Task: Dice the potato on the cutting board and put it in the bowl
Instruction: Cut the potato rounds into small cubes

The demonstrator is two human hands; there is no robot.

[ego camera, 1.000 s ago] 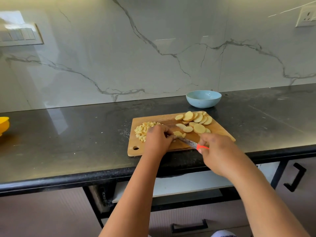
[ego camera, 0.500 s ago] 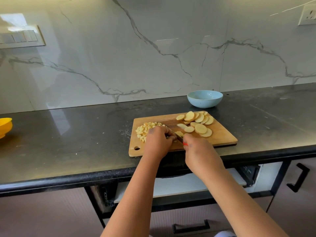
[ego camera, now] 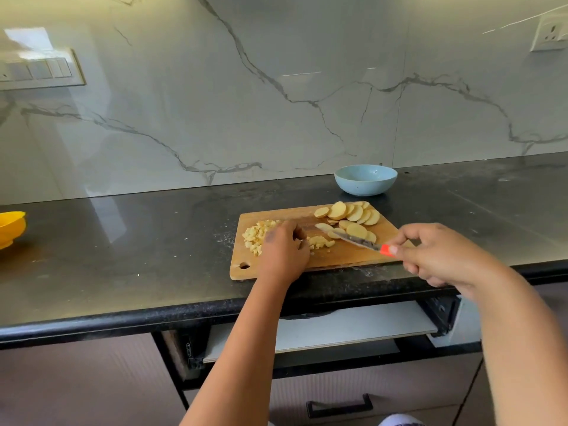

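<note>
A wooden cutting board (ego camera: 307, 217) lies near the counter's front edge. Round potato slices (ego camera: 353, 214) are fanned over its far right part. A heap of diced potato (ego camera: 256, 235) sits at its left, and a small fresh heap of dice (ego camera: 320, 241) lies in the middle. My left hand (ego camera: 284, 251) rests on the board between the two heaps with its fingers curled down; what is under them is hidden. My right hand (ego camera: 439, 256) grips the red handle of a knife (ego camera: 358, 240), whose blade points left over the nearest slices. The light blue bowl (ego camera: 365, 180) stands behind the board.
The black counter (ego camera: 123, 247) runs left and right in front of a marble wall. A yellow bowl (ego camera: 10, 229) sits at the far left edge. Below the counter's front edge a drawer (ego camera: 338, 330) is pulled partly out.
My right hand has drawn the knife back to the right, away from my left hand. A small heap of fresh dice now shows beside my left hand, which has stayed in place.
</note>
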